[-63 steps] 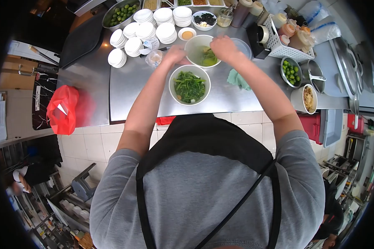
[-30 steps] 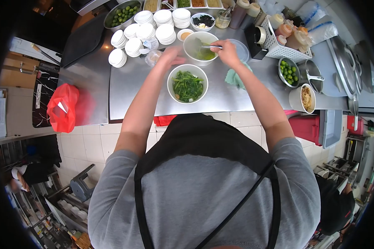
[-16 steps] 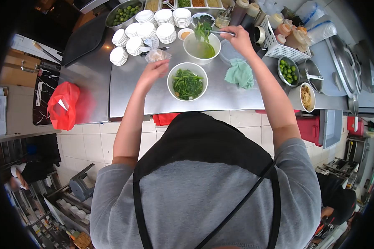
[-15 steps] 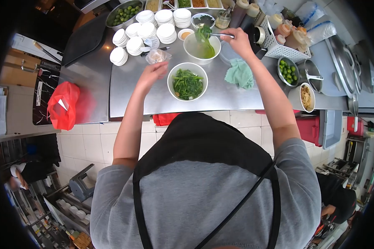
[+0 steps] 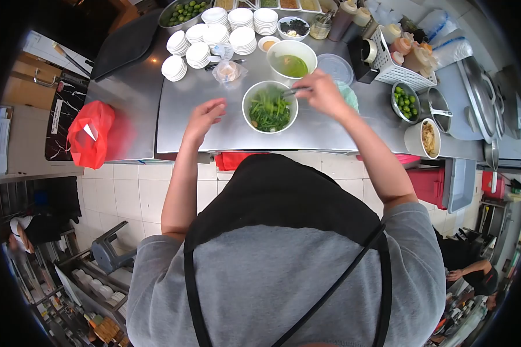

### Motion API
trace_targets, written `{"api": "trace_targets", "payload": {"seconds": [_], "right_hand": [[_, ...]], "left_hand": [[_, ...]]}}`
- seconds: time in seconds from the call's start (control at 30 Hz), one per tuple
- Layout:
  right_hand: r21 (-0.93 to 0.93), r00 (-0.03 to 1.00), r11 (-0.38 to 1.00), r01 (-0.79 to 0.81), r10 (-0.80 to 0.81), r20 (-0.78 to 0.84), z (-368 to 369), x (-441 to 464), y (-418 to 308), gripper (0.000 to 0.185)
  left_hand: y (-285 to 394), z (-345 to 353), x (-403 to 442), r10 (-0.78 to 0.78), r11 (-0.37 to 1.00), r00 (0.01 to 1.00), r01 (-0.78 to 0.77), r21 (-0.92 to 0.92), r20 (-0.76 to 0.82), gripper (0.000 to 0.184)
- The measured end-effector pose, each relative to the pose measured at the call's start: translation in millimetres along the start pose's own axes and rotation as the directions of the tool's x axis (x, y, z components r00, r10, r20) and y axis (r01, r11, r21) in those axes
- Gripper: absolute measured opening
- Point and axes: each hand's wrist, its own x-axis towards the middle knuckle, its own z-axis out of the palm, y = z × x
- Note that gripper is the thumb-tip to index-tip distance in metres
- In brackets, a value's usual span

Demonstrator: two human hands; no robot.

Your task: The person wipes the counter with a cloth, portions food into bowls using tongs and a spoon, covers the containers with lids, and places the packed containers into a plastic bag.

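Note:
My right hand (image 5: 323, 94) is closed on a metal utensil (image 5: 295, 91), blurred by motion, its tip over a white bowl of leafy greens (image 5: 270, 110). What kind of utensil it is I cannot make out. Behind that bowl stands a second white bowl (image 5: 292, 58) holding green liquid. My left hand (image 5: 204, 120) hovers left of the greens, fingers apart and holding nothing. A small clear plastic bag (image 5: 230, 72) lies just behind it. Partly hidden by my right hand and forearm is a green cloth (image 5: 348, 97), next to a clear round lid (image 5: 334, 69).
Stacked small white dishes (image 5: 216, 34) stand at the back left. A red plastic bag (image 5: 91, 134) sits at the left edge. To the right are a bottle basket (image 5: 395, 65), a bowl of limes (image 5: 405, 103) and a tub (image 5: 428, 139). A co-worker (image 5: 466, 260) is at lower right.
The utensil and greens have moved from above the rear bowl to the front bowl, and my right hand has come nearer. My left hand has shifted slightly left, away from the plastic bag.

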Motion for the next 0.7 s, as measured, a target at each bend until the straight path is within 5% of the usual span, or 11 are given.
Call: {"api": "trace_targets", "payload": {"seconds": [0.03, 0.23, 0.7], "right_hand": [[-0.189, 0.983, 0.965, 0.183, -0.177, 0.050, 9, -2, -5, 0.020], [-0.482, 0.956, 0.830, 0.281, -0.201, 0.213, -9, 9, -39, 0.021], [-0.520, 0.941, 0.788, 0.329, -0.226, 0.253, -48, 12, -56, 0.022]], "left_hand": [[-1, 2, 0, -0.008, 1.000, 1.000, 0.008, 0.010, 0.020, 0.038], [-3, 12, 0, -0.005, 1.000, 0.999, 0.005, 0.003, 0.046, 0.033], [-2, 7, 14, -0.003, 1.000, 0.998, 0.001, 0.031, 0.055, 0.034]]}}
